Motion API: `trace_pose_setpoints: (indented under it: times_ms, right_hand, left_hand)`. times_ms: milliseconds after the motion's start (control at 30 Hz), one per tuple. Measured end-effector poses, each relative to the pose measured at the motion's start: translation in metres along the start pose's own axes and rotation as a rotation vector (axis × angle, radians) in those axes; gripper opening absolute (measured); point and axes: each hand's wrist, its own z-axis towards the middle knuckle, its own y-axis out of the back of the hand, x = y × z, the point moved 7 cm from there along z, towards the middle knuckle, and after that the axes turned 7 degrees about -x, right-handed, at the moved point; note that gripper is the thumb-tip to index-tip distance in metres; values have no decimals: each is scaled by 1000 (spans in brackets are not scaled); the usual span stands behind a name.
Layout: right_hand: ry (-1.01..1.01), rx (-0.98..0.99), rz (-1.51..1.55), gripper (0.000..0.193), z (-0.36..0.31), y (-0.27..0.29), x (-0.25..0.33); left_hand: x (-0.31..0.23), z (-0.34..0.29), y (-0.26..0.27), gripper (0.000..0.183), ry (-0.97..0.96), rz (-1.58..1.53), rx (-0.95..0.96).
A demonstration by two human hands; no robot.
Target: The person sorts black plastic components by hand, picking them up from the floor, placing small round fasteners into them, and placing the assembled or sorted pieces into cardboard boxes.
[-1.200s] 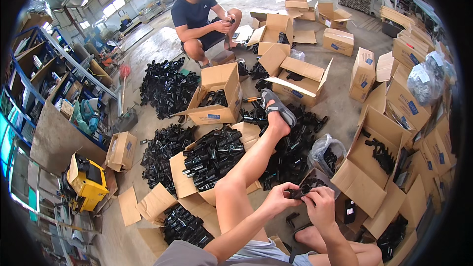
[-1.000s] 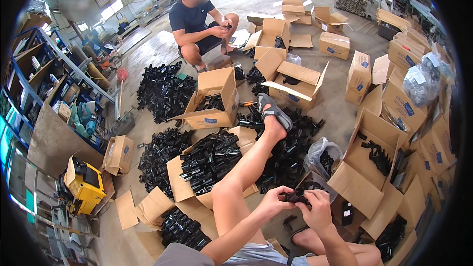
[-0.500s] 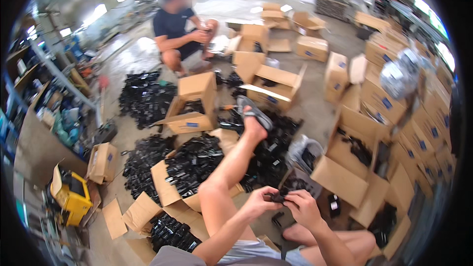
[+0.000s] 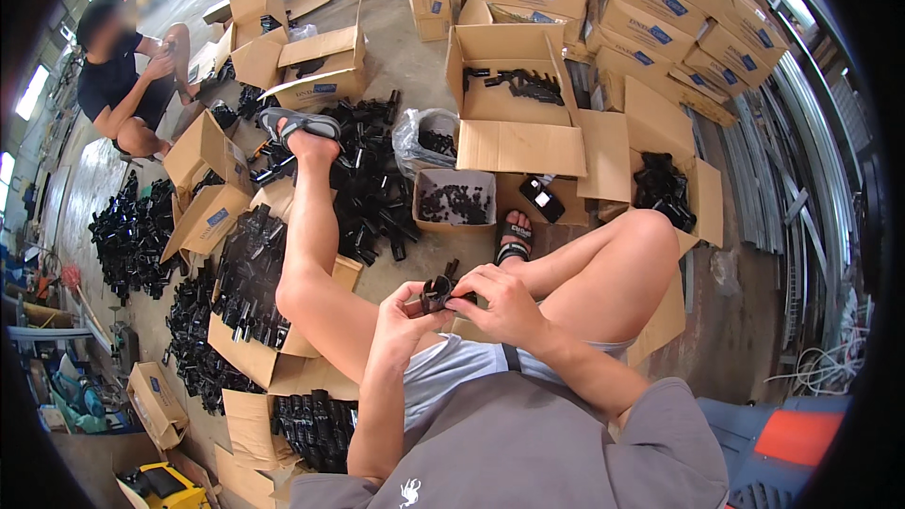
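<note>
Hands together right now, both clamped on one black tube (image 4: 436, 294), which sits between them just above the lap! The left hand (image 4: 396, 320) wraps it from the nine o'clock side, the right hand (image 4: 509, 306) pinches it from three, thumb near the rim, and the round open end shows. Whether those right fingertips also pin a smaller piece, I cannot tell.

And the big change: the view has swung down and to the right! The co-worker (image 4: 118, 99) slides from near twelve o'clock out to ten, holding something too small to make out, while metal bars (image 4: 754, 198) come into sight out at two. The grip, though, looks unbroken, so the handwork carries on, the tube not set down.

Around the hands, then: straight up at twelve, a small box (image 4: 457, 226) with black bits (image 4: 455, 200) scattered inside; just behind it, a shade before twelve, a clear bag (image 4: 407, 153). At eleven, a loose pile of black parts (image 4: 372, 193); at one, a big open carton (image 4: 523, 151) with its flap folded toward us. Over at nine, another carton (image 4: 236, 339), loaded with more dark tubes
</note>
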Motion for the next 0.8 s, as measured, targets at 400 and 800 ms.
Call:
trace_pose_setpoints:
  times_ms: [400,800]
  right_hand:
    - [-14,-79,-46,19,-45,6,32]
    - [-10,8,13,13,-49,6,38]
  left_hand:
    - [17,-38,0,39,-43,25,45]
    - [19,-52,0,40,-57,25,43]
